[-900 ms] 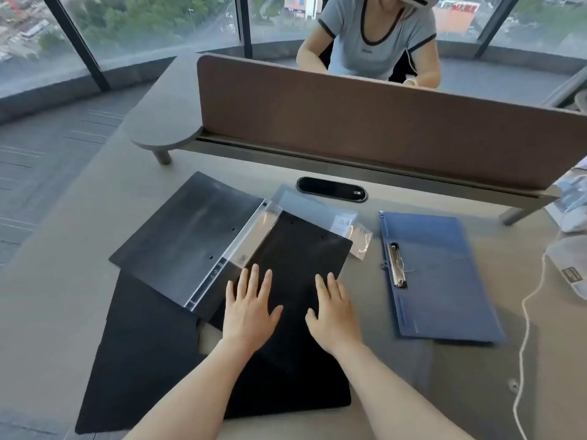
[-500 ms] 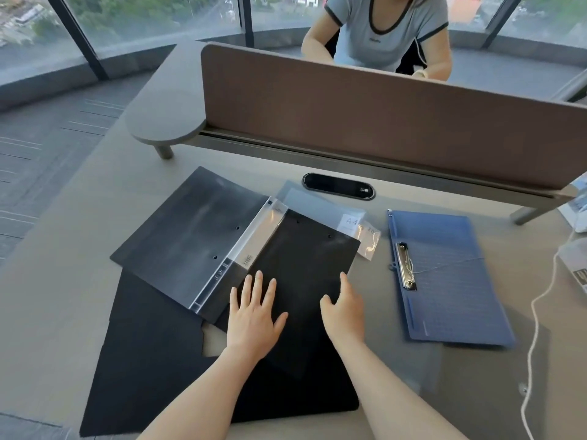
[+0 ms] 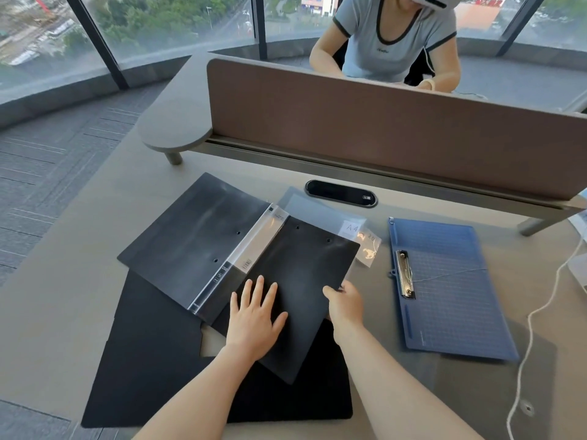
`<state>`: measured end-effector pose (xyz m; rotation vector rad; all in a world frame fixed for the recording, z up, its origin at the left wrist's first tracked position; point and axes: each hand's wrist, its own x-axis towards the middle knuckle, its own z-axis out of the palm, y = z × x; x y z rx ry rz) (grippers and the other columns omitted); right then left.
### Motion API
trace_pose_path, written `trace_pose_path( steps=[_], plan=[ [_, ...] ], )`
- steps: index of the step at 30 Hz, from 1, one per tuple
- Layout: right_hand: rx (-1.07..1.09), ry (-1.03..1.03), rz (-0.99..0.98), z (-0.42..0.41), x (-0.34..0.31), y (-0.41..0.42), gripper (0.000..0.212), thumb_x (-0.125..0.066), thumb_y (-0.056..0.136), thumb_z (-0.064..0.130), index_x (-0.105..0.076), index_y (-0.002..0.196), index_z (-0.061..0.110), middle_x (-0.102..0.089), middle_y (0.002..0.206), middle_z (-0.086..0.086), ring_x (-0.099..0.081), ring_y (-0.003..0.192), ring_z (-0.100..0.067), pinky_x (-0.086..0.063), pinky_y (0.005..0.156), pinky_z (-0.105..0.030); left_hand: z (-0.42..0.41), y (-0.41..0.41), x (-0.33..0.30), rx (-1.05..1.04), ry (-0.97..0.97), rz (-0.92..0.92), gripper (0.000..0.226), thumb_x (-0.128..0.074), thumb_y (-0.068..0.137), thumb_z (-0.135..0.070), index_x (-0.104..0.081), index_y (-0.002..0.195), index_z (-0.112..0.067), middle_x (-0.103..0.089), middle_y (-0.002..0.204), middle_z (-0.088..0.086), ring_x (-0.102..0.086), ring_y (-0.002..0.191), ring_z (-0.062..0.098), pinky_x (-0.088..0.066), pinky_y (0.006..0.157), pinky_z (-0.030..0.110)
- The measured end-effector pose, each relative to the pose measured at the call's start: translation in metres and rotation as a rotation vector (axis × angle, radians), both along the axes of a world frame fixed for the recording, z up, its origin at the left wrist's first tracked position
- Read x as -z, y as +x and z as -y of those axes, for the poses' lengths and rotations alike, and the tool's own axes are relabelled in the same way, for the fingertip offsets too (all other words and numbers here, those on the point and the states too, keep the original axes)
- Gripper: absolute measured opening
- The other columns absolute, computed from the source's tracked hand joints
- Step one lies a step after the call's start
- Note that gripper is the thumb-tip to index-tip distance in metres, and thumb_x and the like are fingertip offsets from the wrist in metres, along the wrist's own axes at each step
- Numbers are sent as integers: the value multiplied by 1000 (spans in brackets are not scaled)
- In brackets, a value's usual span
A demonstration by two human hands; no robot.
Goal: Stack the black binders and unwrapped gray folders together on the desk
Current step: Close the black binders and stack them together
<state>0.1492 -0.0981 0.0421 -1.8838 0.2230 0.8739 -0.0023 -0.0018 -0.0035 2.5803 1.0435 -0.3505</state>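
On the left half of the desk (image 3: 63, 296), near its front edge, a wide black mat (image 3: 149, 369) lies flat, and the black binders sit on top of it. The left black binder (image 3: 197, 236) lies flat, angled toward the far left, with a clear spine strip (image 3: 244, 255) along its right edge. Overlapping it is the right black binder (image 3: 305, 281), a thin sheet-like cover tilted the same way. Both look light, thin and flexible, with a smooth, somewhat glossy face that would probably slide easily over the other; they will likely bow if lifted by one corner, so an edge grip with a flat supporting palm suits them.

The left hand (image 3: 254, 322) rests palm down on the right binder's near portion, fingers spread and straight, seemingly pinning it. The right hand (image 3: 344, 304) is at that binder's right edge, thumb on top and fingers curled under, pinching the edge; whether it is lifted off the surface I cannot tell.

Behind the binders, toward the desk's rear, a wrapped gray folder (image 3: 317, 208) in clear film with an A4 label pokes out. Further right a blue clipboard folder (image 3: 444, 287) lies flat, and a white cable (image 3: 540, 312) trails near the right edge.
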Motion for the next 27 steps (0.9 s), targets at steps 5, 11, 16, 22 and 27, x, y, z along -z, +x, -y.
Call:
trace_pose_path(
  steps=[5,11,16,22,27],
  plan=[
    [-87,9,81,4,-4,1,36,-42,92,0,-47,126,11,-62,114,-1,-61,88,-17,-51,73,-30,-2,-2,-12,-38,-36,39,92,-3,80,-70,-19,159,-27,-12,169,2,-6,157,26,-7,125,51],
    [-53,140,172,9,-22,6,42,-42,92,2,-50,130,21,-60,129,-1,-62,96,-15,-53,78,-30,-24,-2,-45,-234,49,238,70,-45,100,-49,-22,158,-18,-20,167,7,-13,155,28,-13,126,47],
    [-24,250,229,11,-49,14,37,-41,94,6,-52,122,29,-60,128,1,-57,116,-21,-47,102,-45,-49,3,-81,-417,-65,434,72,-53,99,-45,-21,158,-20,-15,168,8,-14,154,30,-18,125,50],
    [-54,415,221,11,-78,24,30,-41,101,14,-54,126,25,-61,122,9,-55,115,-13,-47,99,-33,-65,5,-122,-514,-168,695,86,-63,91,-49,-18,159,-21,-29,163,3,-26,149,26,-30,118,51],
    [-96,541,218,5,-94,25,34,-40,101,12,-62,121,29,-68,119,6,-63,113,-17,-50,102,-42,-70,-5,-154,-557,-255,864,79,-68,84,-57,-35,149,-25,-56,133,0,-57,117,23,-57,89,37]
  ],
)
